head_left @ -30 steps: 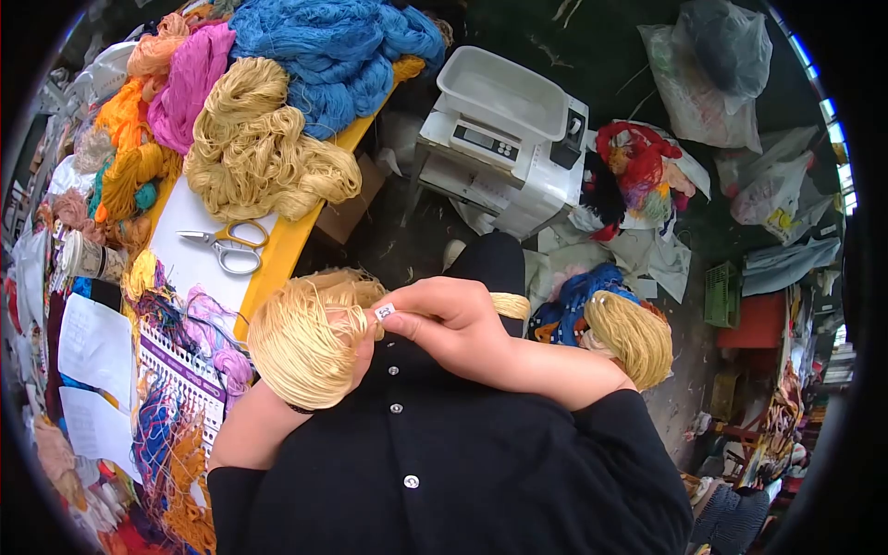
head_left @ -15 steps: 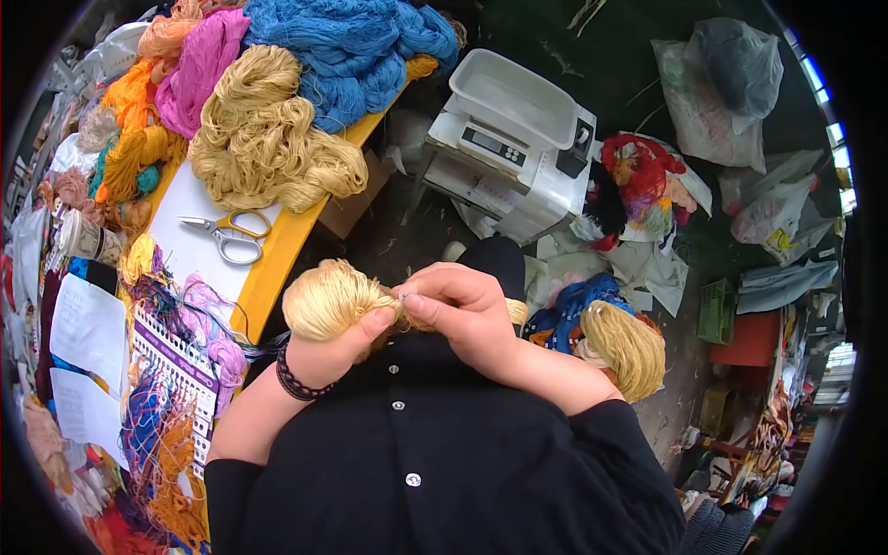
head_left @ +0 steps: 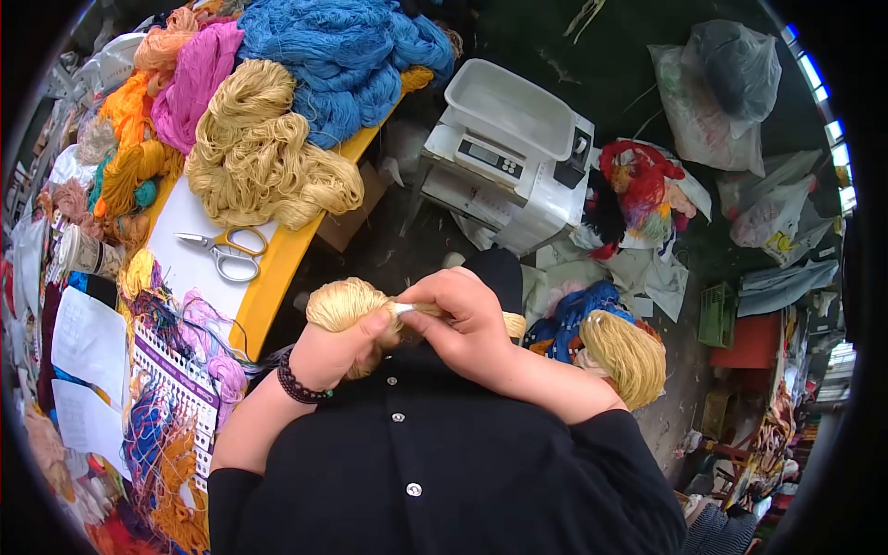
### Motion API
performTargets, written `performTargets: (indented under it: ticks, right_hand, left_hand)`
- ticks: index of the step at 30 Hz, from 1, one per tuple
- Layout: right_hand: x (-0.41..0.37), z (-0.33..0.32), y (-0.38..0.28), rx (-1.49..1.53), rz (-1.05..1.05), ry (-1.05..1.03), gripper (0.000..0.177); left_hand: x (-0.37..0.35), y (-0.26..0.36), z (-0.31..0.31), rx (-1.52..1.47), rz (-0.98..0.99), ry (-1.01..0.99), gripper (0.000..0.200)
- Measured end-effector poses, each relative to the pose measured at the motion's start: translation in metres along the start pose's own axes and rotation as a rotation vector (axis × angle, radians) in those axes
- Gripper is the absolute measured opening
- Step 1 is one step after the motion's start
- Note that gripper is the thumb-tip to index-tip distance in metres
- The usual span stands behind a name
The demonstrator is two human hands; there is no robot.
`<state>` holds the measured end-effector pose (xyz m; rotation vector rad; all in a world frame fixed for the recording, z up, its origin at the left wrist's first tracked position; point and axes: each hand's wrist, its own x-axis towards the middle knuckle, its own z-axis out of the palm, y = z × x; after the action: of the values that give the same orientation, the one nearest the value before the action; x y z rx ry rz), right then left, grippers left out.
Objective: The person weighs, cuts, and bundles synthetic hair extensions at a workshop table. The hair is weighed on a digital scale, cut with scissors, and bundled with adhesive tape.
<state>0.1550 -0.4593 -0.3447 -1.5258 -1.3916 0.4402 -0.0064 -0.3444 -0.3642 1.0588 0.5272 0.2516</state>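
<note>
A pale yellow yarn skein (head_left: 345, 303) is bunched in front of my black shirt. My left hand (head_left: 326, 356) is closed around its looped end, thumb lying along the yarn. Close beside it, my right hand (head_left: 474, 322) is closed with thumb and finger pinched at the narrow part of the skein. Between the two hands shows a small white strip (head_left: 403, 309) against the yarn. The far end of the skein peeks out past my right hand. What my right palm covers is hidden.
On the yellow-edged table at left lie scissors (head_left: 227, 252), a tan yarn pile (head_left: 264, 153), blue yarn (head_left: 342, 55) and a thread color card (head_left: 176, 375). A scale with a tray (head_left: 513, 109) stands ahead. Another tan skein (head_left: 624, 359) sits at right, with plastic bags (head_left: 717, 92) beyond.
The white strip now shows between my hands at the skein's narrow part. My left hand and the looped end have shifted slightly right.
</note>
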Motion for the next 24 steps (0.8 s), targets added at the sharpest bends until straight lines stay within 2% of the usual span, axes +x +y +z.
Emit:
performTargets:
  ticks: [1,3,4,6,8,9,10,11,12,13,14,15,16,17,19,21,22,24]
  right_hand:
    - [0.001,0.000,0.002,0.002,0.001,0.001,0.012]
    - [0.000,-0.001,0.005,0.114,0.115,-0.022,0.011]
    - [-0.002,0.002,0.011,0.116,0.124,-0.020,0.011]
    - [-0.005,0.010,0.025,0.675,0.450,-0.019,0.011]
    - [-0.004,0.003,0.033,0.646,0.440,-0.082,0.009]
    - [-0.004,-0.002,0.040,0.611,0.407,-0.103,0.008]
    - [-0.002,-0.008,0.045,0.417,0.268,-0.126,0.008]
    - [-0.002,-0.015,0.050,0.324,0.254,-0.057,0.008]
    - [0.003,-0.027,0.064,0.184,0.163,0.028,0.009]
    - [0.010,-0.045,0.074,0.133,0.230,0.124,0.013]
    - [0.018,-0.064,0.096,0.181,0.293,0.257,0.017]
    - [0.029,-0.091,0.125,0.195,0.445,0.361,0.020]
    - [0.039,-0.122,0.142,0.033,0.497,0.440,0.022]
    - [0.042,-0.150,0.181,-0.139,0.395,0.580,0.020]
    - [0.048,-0.203,0.237,-0.525,0.429,0.646,0.018]
    - [0.048,-0.234,0.282,-0.626,0.584,0.717,0.020]
    - [0.049,-0.240,0.297,-0.632,0.585,0.719,0.020]
    - [0.053,-0.250,0.317,-0.649,0.889,0.738,0.020]
  left_hand:
    - [0.002,0.003,0.000,-0.105,-0.088,-0.064,0.017]
    - [0.004,0.002,0.003,-0.035,-0.052,-0.020,0.016]
    - [0.005,0.002,0.006,0.161,0.092,0.028,0.016]
    - [0.010,-0.009,0.009,0.568,0.424,0.175,0.019]
    - [0.012,-0.011,0.003,0.939,0.399,0.042,0.022]
    - [0.014,-0.011,0.005,0.849,0.393,0.017,0.022]
    - [0.015,-0.016,0.007,0.614,0.291,0.039,0.020]
    - [0.015,-0.014,0.010,0.463,0.241,0.064,0.016]
    - [0.017,-0.017,0.005,0.300,0.033,0.079,0.011]
    - [0.022,-0.019,0.007,0.143,0.002,0.104,0.007]
    - [0.023,-0.029,0.000,0.120,-0.013,0.183,0.008]
    - [0.024,-0.031,-0.003,-0.018,-0.136,0.242,0.009]
    - [0.027,-0.033,-0.011,-0.090,-0.144,0.197,0.008]
    - [0.029,-0.038,-0.015,-0.082,-0.116,0.217,0.006]
    - [0.034,-0.044,-0.022,-0.112,-0.102,0.201,0.006]
    - [0.040,-0.045,-0.020,-0.112,-0.114,0.215,0.007]
    - [0.043,-0.044,-0.018,-0.120,-0.121,0.220,0.008]
    - [0.050,-0.043,-0.016,-0.107,-0.127,0.214,0.010]
